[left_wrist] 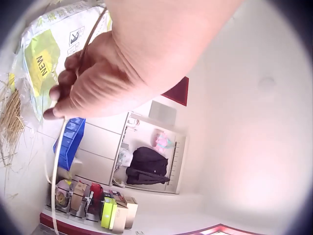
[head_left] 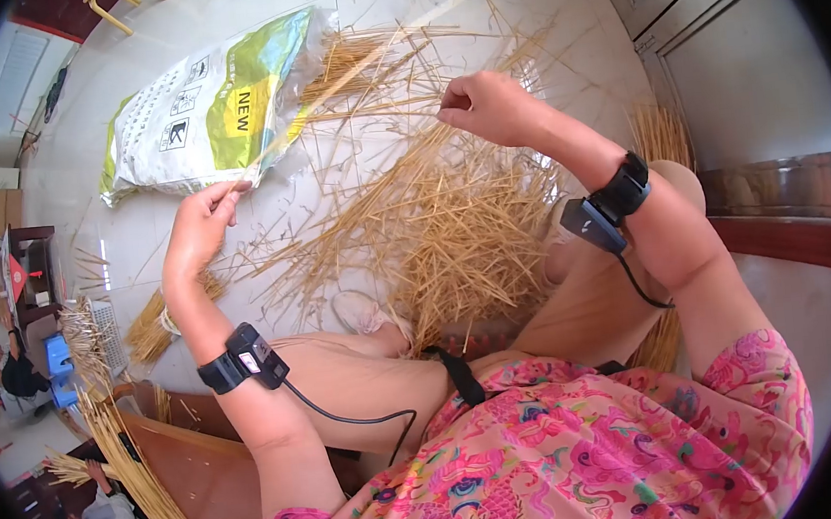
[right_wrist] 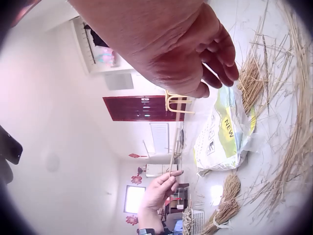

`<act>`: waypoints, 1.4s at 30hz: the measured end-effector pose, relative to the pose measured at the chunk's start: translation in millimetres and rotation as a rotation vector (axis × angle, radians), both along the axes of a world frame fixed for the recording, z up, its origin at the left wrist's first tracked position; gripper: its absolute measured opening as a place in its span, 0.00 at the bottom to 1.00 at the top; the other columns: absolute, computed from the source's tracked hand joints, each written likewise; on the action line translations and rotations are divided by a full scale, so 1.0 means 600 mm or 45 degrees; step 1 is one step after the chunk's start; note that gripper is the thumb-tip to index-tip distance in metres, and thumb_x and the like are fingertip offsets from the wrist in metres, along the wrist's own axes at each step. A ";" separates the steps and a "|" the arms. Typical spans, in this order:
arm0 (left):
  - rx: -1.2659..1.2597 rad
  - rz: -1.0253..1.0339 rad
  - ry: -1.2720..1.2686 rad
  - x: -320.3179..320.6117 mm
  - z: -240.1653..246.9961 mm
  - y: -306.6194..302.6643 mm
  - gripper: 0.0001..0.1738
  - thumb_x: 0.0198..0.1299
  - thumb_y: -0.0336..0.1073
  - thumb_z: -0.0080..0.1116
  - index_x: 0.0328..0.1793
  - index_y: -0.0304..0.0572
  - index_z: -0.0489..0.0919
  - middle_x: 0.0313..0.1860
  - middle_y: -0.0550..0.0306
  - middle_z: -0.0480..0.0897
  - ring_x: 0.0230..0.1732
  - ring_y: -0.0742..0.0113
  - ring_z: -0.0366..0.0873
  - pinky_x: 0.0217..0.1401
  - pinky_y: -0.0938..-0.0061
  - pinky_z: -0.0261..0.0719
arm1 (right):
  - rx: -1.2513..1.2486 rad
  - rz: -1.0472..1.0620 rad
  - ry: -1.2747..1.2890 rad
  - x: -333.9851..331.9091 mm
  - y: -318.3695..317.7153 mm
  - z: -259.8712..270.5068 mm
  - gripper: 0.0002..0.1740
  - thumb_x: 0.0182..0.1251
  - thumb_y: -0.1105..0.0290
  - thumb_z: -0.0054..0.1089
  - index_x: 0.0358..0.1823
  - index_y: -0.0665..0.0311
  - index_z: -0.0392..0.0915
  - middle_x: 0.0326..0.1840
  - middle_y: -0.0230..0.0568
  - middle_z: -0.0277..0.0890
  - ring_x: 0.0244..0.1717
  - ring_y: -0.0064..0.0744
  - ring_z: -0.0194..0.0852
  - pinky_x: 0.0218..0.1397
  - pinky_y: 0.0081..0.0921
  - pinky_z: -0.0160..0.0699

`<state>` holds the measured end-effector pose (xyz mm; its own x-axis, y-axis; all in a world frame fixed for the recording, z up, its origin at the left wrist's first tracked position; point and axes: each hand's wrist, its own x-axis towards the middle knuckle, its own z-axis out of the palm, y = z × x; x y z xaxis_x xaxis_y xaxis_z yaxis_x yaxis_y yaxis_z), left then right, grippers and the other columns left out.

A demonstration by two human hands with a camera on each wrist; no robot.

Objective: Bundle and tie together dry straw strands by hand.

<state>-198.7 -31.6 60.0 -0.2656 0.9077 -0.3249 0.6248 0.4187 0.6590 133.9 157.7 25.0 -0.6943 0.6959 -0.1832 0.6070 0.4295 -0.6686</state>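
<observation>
My left hand (head_left: 197,229) pinches a long, pale straw stalk between thumb and fingers beside the lower edge of a white and green plastic bag (head_left: 190,116). In the left wrist view the stalk (left_wrist: 57,156) passes through the left hand (left_wrist: 112,73) and hangs past its fingertips. My right hand (head_left: 501,109) is raised above the scattered straw (head_left: 472,225), with its fingers bent. The right wrist view shows space between thumb and loosely bent fingers of that hand (right_wrist: 186,58), nothing visible between them. There the left hand (right_wrist: 155,196) holds the stalk upright.
A straw bundle (head_left: 359,62) sticks out of the bag's open end. Tied straw (head_left: 152,327) lies at the left, near a white basket (head_left: 106,331). Metal doors (head_left: 756,81) stand at the right. Two other people are at the far left. A blue crate (left_wrist: 71,142) stands behind.
</observation>
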 end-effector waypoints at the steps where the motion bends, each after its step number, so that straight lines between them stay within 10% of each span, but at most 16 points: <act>1: 0.061 0.023 -0.106 0.014 0.007 0.005 0.16 0.68 0.35 0.46 0.55 0.35 0.78 0.22 0.71 0.68 0.26 0.81 0.64 0.30 0.85 0.62 | -0.040 0.029 0.036 0.000 -0.002 0.000 0.13 0.62 0.64 0.59 0.39 0.68 0.79 0.33 0.42 0.82 0.32 0.31 0.79 0.39 0.27 0.77; 9: 0.498 0.244 -1.490 0.232 -0.036 0.086 0.18 0.72 0.42 0.40 0.55 0.34 0.70 0.24 0.69 0.63 0.22 0.82 0.52 0.23 0.86 0.53 | -0.771 0.072 0.465 -0.033 -0.067 0.011 0.14 0.65 0.62 0.60 0.42 0.66 0.79 0.30 0.35 0.79 0.27 0.21 0.76 0.32 0.20 0.75; 16: 0.566 0.432 -1.847 0.231 -0.061 0.113 0.17 0.72 0.41 0.41 0.54 0.35 0.69 0.25 0.67 0.62 0.22 0.81 0.52 0.22 0.86 0.52 | -0.955 0.310 0.316 -0.014 -0.135 -0.036 0.15 0.64 0.64 0.60 0.43 0.68 0.78 0.29 0.36 0.79 0.29 0.21 0.77 0.34 0.20 0.76; 20: 0.631 0.466 -1.767 0.231 -0.068 0.123 0.16 0.73 0.40 0.37 0.54 0.34 0.69 0.26 0.64 0.66 0.21 0.81 0.53 0.22 0.85 0.53 | -1.201 0.292 0.394 -0.016 -0.157 -0.038 0.10 0.67 0.67 0.56 0.35 0.68 0.77 0.26 0.32 0.76 0.24 0.18 0.74 0.30 0.18 0.74; 25: 0.523 0.624 -1.650 0.257 -0.063 0.111 0.24 0.68 0.54 0.44 0.56 0.42 0.71 0.44 0.59 0.77 0.46 0.74 0.70 0.47 0.74 0.68 | -1.145 0.208 0.510 -0.016 -0.152 -0.032 0.10 0.71 0.67 0.50 0.42 0.65 0.77 0.29 0.26 0.75 0.25 0.13 0.70 0.29 0.13 0.70; 32: 0.333 0.352 -1.486 0.272 -0.083 0.074 0.11 0.67 0.36 0.50 0.49 0.39 0.77 0.38 0.63 0.79 0.32 0.82 0.68 0.36 0.85 0.68 | -1.057 0.038 0.538 -0.012 -0.129 -0.019 0.12 0.73 0.66 0.46 0.43 0.64 0.77 0.30 0.27 0.76 0.24 0.12 0.69 0.27 0.12 0.68; 42: 0.322 0.331 -1.299 0.272 -0.088 0.074 0.07 0.63 0.36 0.57 0.42 0.42 0.77 0.32 0.65 0.80 0.28 0.84 0.66 0.31 0.89 0.64 | -0.820 -0.293 0.571 -0.016 -0.114 -0.013 0.15 0.69 0.62 0.53 0.41 0.70 0.76 0.31 0.35 0.76 0.25 0.19 0.71 0.29 0.17 0.73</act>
